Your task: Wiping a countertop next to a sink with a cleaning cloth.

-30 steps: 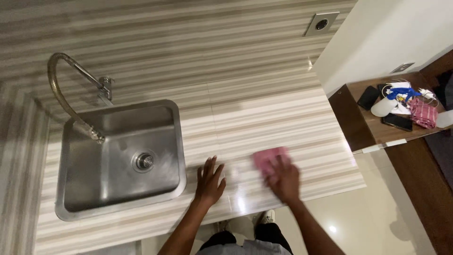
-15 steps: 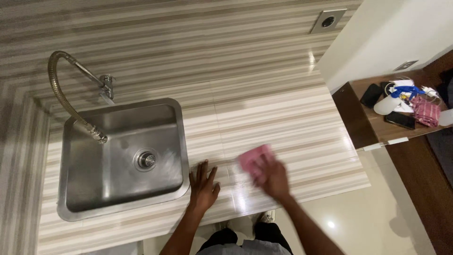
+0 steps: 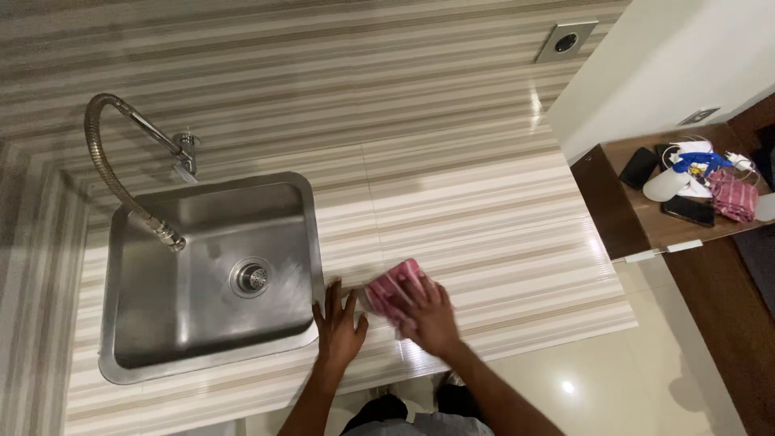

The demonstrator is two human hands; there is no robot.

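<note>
Striped countertop (image 3: pixel 452 202) beside a steel sink (image 3: pixel 145 331), two hands working near its front edge.

Right hand (image 3: pixel 428 316) is pressing flat, fingers spread, on a pink cloth (image 3: pixel 391 289) lying just right of the sink's corner. Left hand (image 3: pixel 337 324) is resting open, fingers splayed, on the counter against the sink rim, touching nothing else.

The right hand (image 3: pixel 428 316) hides part of the pink cloth (image 3: pixel 389 291); the side table (image 3: pixel 638 211) is cut off at the right edge.
</note>
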